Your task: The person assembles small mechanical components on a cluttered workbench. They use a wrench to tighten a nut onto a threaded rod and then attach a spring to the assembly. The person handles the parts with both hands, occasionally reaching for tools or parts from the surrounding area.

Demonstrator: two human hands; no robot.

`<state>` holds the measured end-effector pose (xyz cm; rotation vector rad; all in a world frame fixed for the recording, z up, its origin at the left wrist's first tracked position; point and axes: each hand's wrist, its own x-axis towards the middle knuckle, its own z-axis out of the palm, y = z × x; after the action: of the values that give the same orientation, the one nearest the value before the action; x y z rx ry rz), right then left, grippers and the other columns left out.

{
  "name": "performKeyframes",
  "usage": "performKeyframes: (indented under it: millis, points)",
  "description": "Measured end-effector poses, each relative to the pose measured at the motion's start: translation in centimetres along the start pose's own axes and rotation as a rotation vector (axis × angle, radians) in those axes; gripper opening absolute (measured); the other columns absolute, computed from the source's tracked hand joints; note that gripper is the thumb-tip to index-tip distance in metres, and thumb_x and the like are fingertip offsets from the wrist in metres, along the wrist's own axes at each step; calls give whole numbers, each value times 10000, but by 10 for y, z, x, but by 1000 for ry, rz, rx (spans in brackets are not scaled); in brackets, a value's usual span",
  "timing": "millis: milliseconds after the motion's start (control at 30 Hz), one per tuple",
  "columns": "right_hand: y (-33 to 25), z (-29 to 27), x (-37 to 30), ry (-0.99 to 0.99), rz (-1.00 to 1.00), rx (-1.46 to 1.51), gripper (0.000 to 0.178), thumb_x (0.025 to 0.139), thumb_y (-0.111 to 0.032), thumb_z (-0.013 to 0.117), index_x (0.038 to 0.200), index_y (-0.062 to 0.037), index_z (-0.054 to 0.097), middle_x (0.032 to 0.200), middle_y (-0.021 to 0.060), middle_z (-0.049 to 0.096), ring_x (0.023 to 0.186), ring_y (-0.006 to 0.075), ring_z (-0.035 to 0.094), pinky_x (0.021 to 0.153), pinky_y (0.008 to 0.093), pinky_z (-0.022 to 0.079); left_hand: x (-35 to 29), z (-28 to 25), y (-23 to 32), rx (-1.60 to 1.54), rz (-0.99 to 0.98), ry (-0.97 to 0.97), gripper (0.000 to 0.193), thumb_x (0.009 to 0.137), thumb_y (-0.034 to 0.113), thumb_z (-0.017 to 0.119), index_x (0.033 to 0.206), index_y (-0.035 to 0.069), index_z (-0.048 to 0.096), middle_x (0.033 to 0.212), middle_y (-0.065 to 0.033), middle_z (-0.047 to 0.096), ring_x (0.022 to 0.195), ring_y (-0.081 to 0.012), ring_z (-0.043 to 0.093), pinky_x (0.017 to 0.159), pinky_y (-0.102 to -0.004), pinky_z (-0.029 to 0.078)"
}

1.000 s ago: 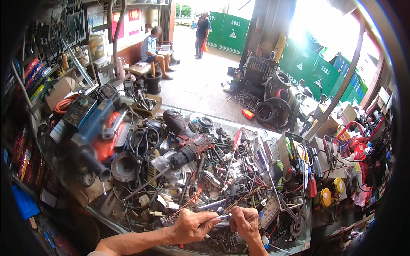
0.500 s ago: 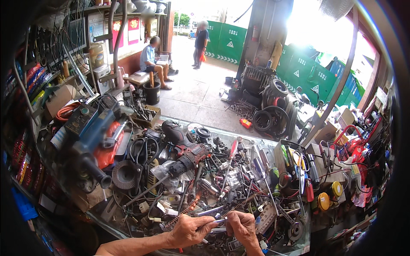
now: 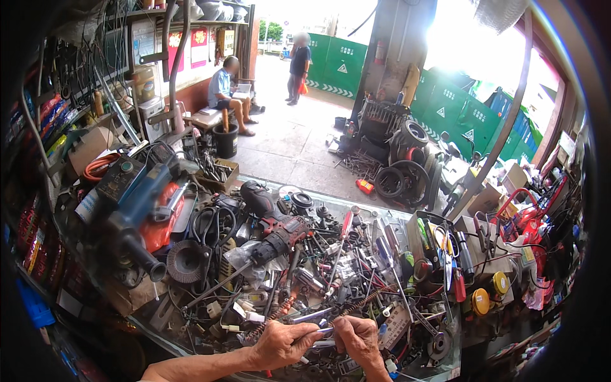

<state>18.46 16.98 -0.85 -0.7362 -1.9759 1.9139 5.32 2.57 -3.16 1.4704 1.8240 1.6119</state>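
Low in the head view, my left hand (image 3: pixel 280 344) is closed, with thumb and forefinger pinching a slim pale metallic rod (image 3: pixel 324 330). Its right end reaches the fingers of my right hand (image 3: pixel 358 340), which are also curled shut. What those fingers grip is hidden behind them. Both hands are held over a glass-edged bench covered with loose parts. Just beyond the right hand lies a long, thin coil spring (image 3: pixel 368 301); another coil spring (image 3: pixel 256 332) lies beside the left hand.
A red and black power drill (image 3: pixel 280 237) lies mid-bench. To the left are a blue angle grinder (image 3: pixel 137 213) and a wire wheel brush (image 3: pixel 185 260). Tools including scissors (image 3: pixel 448 258) fill a tray at right. Beyond, one person (image 3: pixel 223 89) sits and another (image 3: pixel 298 67) stands.
My right hand has turned slightly and shifted a little to the left, against the rod's end. The left hand has barely moved.
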Motion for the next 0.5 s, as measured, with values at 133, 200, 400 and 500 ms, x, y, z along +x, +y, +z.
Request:
performKeyframes:
  millis: [133,200,400,500]
  points:
    - [-4,5,0,29,-29,146,268,937,-232,615,885,31,628,647,38,602,519,78,518,471,222,392,2,-1,3,-4,-6,-1,172,864,147,709,967,11,692,743,-139,687,531,-215,647,474,-309,489]
    - [-6,6,0,22,-45,209,235,922,-196,629,922,39,623,663,44,610,529,81,530,484,222,410,2,-2,4,-3,-6,2,172,863,147,709,966,10,692,743,-140,687,533,-216,648,475,-309,489]
    - [3,0,0,-21,-38,110,254,933,-213,630,865,32,633,658,42,610,538,83,543,483,226,427,0,-1,1,-7,-2,-3,178,860,150,714,963,7,692,750,-138,690,542,-218,652,477,-310,490]
    - [4,-2,0,-13,-18,-19,324,958,-269,598,826,24,635,645,39,605,531,84,538,462,227,404,-1,2,0,2,26,3,182,859,151,714,969,7,692,745,-136,688,541,-218,652,477,-309,490]
